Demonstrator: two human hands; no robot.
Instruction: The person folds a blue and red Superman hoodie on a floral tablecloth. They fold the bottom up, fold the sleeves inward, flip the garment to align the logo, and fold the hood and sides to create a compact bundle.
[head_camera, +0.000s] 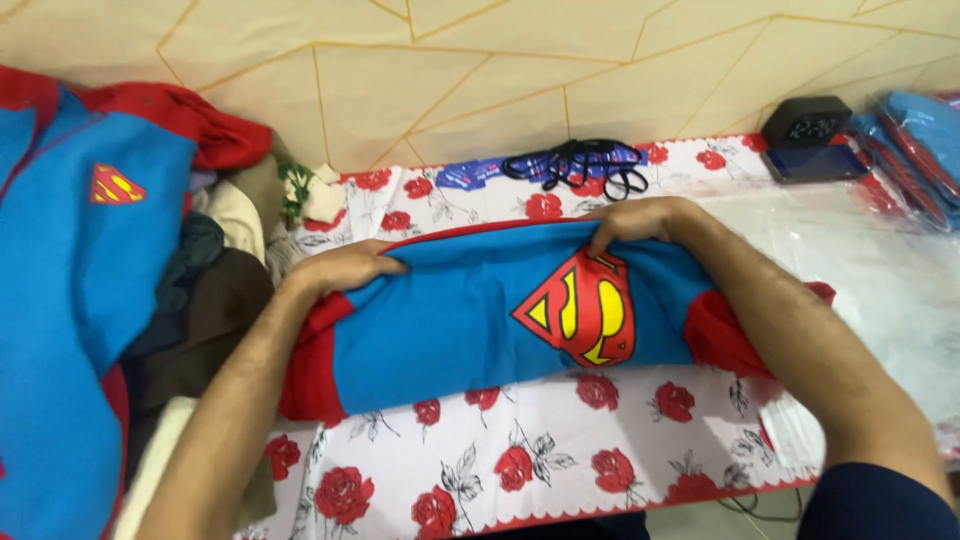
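Rose-print cloth (560, 450): blue shirt (450, 320) lengthwise left-right; both hands' fingers (615, 225) pinch far edge.

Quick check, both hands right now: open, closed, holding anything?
Left hand: closed, pinching the far edge of the blue and red shirt.
Right hand: closed, gripping the same shirt's far edge, above its chest emblem.

I see both my forearms bare, reaching forward and angled inward from the lower corners of the view. My left hand (345, 268) lies palm down, fingers curled and pinched shut at the tips. My right hand (640, 222) sits farther forward, wrist bent, fingers also pinched shut. A dark sleeve covers my right upper arm.
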